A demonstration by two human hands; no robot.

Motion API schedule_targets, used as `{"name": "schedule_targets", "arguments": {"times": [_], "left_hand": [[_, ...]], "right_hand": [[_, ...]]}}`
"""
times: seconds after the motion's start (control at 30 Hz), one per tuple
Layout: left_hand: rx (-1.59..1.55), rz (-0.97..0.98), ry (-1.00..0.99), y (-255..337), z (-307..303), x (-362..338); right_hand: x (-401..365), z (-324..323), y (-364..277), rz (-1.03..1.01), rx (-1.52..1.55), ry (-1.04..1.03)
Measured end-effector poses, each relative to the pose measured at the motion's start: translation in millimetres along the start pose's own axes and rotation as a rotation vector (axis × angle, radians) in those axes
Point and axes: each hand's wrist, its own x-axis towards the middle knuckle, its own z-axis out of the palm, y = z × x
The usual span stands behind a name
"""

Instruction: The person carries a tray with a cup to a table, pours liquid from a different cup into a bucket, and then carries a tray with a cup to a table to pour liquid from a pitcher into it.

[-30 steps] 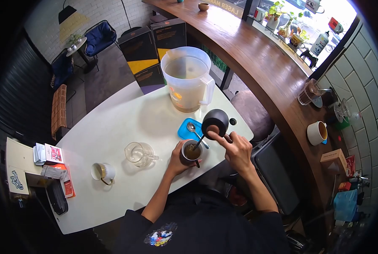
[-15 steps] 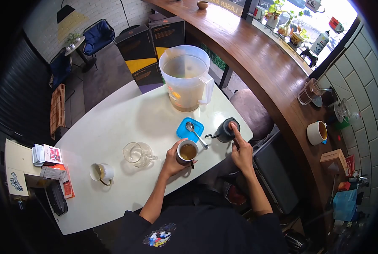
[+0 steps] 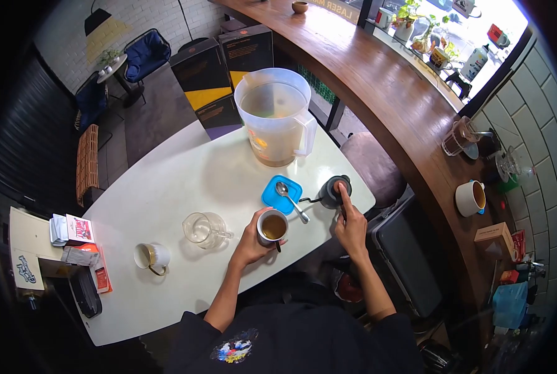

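Observation:
A mug [image 3: 273, 225] of brown liquid is in the grasp of my left hand [image 3: 247, 246], fingers wrapped round its side, near the table's front edge. My right hand [image 3: 352, 229] is closed on the handle of a small dark gooseneck kettle [image 3: 330, 196], one finger pressing on its lid. The kettle's thin spout points left, toward a metal spoon [image 3: 293, 202] lying across a blue plastic lid [image 3: 271, 196]. Behind these stands a big translucent plastic jug [image 3: 271, 137]. To the left are a glass pitcher [image 3: 202, 229] and a white cup with a gold handle [image 3: 158, 255].
The white table [image 3: 166, 171] curves away to the left, with packets [image 3: 79, 228] and a dark case [image 3: 85, 293] at that end. A curved wooden counter [image 3: 378, 93] runs behind and right. A stool [image 3: 373, 162] touches the table's right side.
The mug in my left hand has shifted slightly left and tilts a little differently. My right hand stays on the kettle, which has barely moved.

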Motion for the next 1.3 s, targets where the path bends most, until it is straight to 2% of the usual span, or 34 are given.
{"name": "schedule_targets", "arguments": {"times": [0.2, 0.27, 0.4, 0.47, 0.97, 1.3], "left_hand": [[0.006, -0.008, 0.049, -8.6, 1.5, -3.1], [0.095, 0.063, 0.067, -14.5, 2.8, -3.7], [0.064, 0.035, 0.087, -10.2, 5.1, -6.7], [-0.001, 0.016, 0.105, -6.2, 6.5, -8.3], [0.030, -0.009, 0.106, -0.1, 7.7, -8.2], [0.078, 0.013, 0.107, -2.7, 7.8, -5.6]], "right_hand": [[6.9, -1.1, -7.0, 0.019, -0.020, -0.053], [7.8, -3.1, -7.8, 0.025, -0.033, -0.113], [11.0, -8.1, -10.6, 0.025, -0.020, -0.150], [12.1, -9.7, -9.4, -0.029, -0.168, -0.093], [49.1, -12.9, -3.5, -0.064, 0.021, 0.158], [64.5, -50.0, -5.1, -0.020, 0.073, 0.262]]}}
